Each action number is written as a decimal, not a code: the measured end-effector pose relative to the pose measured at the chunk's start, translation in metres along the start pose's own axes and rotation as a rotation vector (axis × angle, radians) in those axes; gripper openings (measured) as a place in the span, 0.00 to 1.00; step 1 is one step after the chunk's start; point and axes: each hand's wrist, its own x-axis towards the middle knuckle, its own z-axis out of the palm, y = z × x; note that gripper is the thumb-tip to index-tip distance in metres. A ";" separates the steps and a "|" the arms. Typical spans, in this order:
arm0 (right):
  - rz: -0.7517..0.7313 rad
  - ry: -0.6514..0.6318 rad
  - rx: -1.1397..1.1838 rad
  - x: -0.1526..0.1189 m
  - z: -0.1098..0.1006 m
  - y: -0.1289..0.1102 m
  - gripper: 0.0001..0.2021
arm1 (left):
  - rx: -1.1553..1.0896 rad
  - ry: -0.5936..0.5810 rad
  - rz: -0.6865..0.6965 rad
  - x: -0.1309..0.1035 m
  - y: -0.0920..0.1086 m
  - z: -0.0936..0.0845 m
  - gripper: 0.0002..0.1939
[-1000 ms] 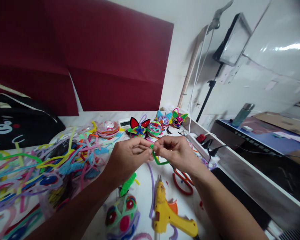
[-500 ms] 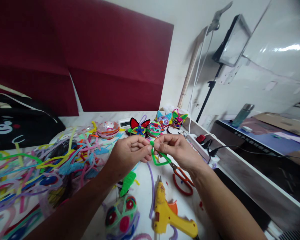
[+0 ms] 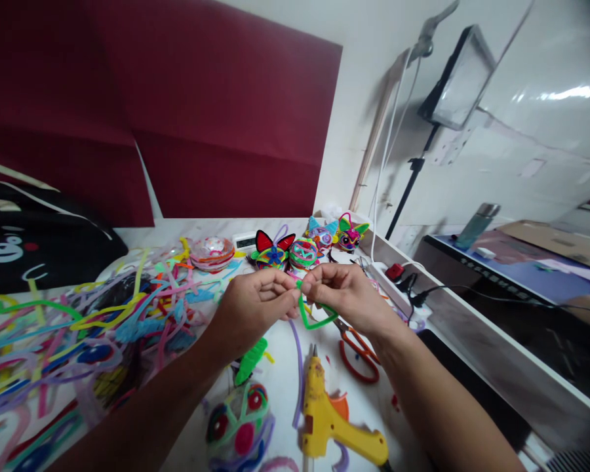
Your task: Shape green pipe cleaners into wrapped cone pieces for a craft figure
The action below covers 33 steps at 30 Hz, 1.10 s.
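Note:
A green pipe cleaner (image 3: 319,323), bent into a small angular loop, hangs between my two hands above the table. My right hand (image 3: 338,288) pinches its upper part between thumb and fingertips. My left hand (image 3: 265,301) has its fingers curled, thumb and index pressed together at the loop's top left corner. Below my hands lie a purple pipe cleaner (image 3: 297,373), a yellow glue gun (image 3: 319,413) and orange-handled scissors (image 3: 358,354). A ball with red eyes (image 3: 240,426) and a green leaf-shaped piece (image 3: 252,360) are nearer to me.
A tangle of colourful pipe cleaners (image 3: 113,334) covers the left side. Several decorated balls (image 3: 303,252) stand at the back, beside a stacked clear bowl (image 3: 212,254). A power strip (image 3: 398,288) with cables runs along the right, near a dark flat device (image 3: 472,387).
The fingertips of both hands have shifted slightly around the top of the green loop, hiding more of its tip. The loop has turned a little; the things on the table have stayed put.

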 end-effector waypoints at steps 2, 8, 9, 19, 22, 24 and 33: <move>-0.004 -0.002 -0.008 0.000 0.000 -0.001 0.10 | -0.018 0.006 -0.018 0.000 0.000 0.000 0.03; -0.006 -0.023 0.043 0.001 0.002 -0.001 0.09 | -0.067 -0.006 -0.073 0.001 0.005 -0.002 0.05; -0.006 -0.030 0.056 0.001 0.002 -0.001 0.09 | -0.080 -0.010 -0.084 0.001 0.006 -0.002 0.05; 0.031 -0.081 0.192 0.001 0.002 0.002 0.10 | -0.302 -0.135 -0.156 0.003 0.001 -0.007 0.08; 0.060 -0.120 0.289 0.001 0.002 0.004 0.10 | -0.341 -0.160 -0.144 0.005 -0.002 -0.009 0.11; 0.083 -0.157 0.345 0.001 0.003 0.005 0.10 | -0.352 -0.161 -0.134 0.005 -0.004 -0.009 0.12; 0.038 -0.240 0.352 0.000 0.004 0.005 0.10 | -0.317 -0.141 -0.161 0.010 -0.007 -0.003 0.19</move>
